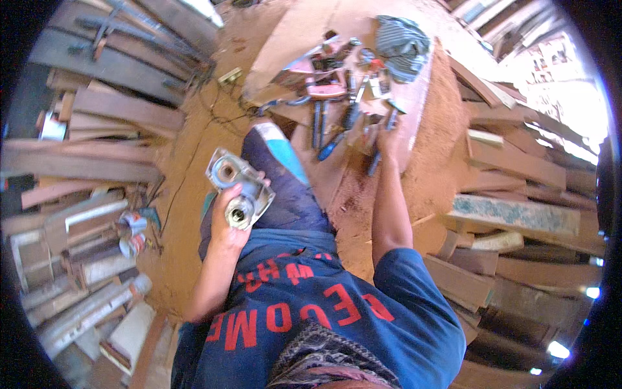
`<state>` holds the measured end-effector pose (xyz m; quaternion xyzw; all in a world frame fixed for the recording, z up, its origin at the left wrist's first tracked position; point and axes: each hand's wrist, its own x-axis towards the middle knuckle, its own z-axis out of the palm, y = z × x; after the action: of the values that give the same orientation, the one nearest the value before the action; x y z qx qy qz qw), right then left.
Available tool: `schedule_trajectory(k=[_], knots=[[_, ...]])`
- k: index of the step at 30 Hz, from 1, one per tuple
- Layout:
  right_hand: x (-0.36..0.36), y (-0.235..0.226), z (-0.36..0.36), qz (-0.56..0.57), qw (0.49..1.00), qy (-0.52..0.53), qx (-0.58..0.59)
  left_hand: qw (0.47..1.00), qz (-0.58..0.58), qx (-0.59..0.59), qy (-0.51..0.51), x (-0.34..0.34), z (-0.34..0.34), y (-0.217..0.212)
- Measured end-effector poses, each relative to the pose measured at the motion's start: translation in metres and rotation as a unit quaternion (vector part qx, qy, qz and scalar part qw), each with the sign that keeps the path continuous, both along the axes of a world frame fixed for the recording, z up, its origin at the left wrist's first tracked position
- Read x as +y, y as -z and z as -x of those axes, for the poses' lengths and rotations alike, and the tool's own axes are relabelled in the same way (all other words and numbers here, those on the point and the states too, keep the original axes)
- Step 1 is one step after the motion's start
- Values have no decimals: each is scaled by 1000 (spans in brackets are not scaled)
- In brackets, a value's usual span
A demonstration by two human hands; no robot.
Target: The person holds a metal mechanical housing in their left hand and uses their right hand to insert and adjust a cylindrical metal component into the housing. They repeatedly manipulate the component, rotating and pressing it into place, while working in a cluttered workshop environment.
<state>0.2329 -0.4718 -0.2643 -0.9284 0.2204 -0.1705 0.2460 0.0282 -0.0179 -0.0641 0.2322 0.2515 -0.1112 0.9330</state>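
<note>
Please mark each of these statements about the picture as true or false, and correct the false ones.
1. The left hand holds a grey metal machine part with round openings. True.
2. The right hand rests on the person's knee. False: it reaches to the tools on the wooden board.
3. A striped grey cloth lies at the far end of the board. True.
4. The floor is bare grey concrete. False: reddish sawdust covers it.
5. Wooden planks are stacked at both sides. True.

Weathered wooden planks (97, 162) lie stacked at both sides — some grey, some brown. Reddish sawdust (440, 129) covers the ground, and a striped grey cloth (403, 40) lies crumpled on a pale board (291, 39).
</note>
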Motion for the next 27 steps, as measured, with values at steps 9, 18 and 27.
schedule_trajectory(k=[9, 18, 27], knots=[[200, -309, 115, -161, 885, -437, 4, 995, -89, -33, -8, -5, -9, -19], [282, -361, 164, -27, 776, -630, -9, 988, -124, -67, -57, -10, 5, -28], [304, -373, 172, -9, 773, -634, 21, 987, -97, -72, -103, -1, 14, -36]])
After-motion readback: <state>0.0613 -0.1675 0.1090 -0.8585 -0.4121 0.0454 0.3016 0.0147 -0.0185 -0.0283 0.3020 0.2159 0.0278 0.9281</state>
